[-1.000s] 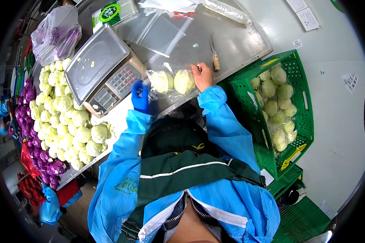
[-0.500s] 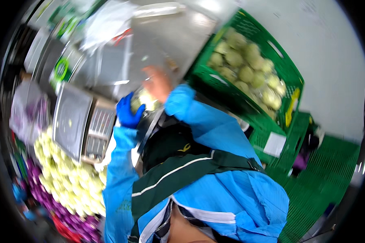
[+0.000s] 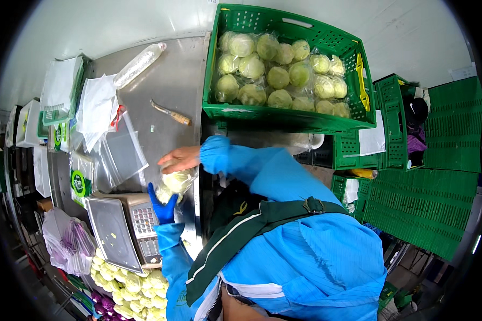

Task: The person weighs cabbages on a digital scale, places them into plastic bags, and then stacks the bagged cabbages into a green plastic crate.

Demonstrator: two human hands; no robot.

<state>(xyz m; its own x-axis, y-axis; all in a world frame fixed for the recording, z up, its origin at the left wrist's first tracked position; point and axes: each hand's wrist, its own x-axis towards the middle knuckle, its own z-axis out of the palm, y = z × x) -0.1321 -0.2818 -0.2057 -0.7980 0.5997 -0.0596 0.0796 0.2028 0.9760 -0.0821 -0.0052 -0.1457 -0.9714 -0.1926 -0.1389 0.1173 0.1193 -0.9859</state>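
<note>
My right hand, bare, grips the upper end of a clear bag of pale cabbages lying at the front edge of the steel table. My left hand, in a blue glove, is at the bag's lower end, thumb and finger spread beside it. A weighing scale with a metal pan stands left of that hand. Above my hands lies a wooden-handled knife; left of the bag are flat clear plastic bags.
A green crate of bagged cabbages stands at the top, beside more stacked green crates on the right. Loose pale cabbages, purple ones and a full plastic bag sit lower left. Paper sheets lie farther along the table.
My head has turned rightward, so the cabbage crate now fills the top of the view. My right hand has moved from the bag's end to over it; both hands remain at the bag.
</note>
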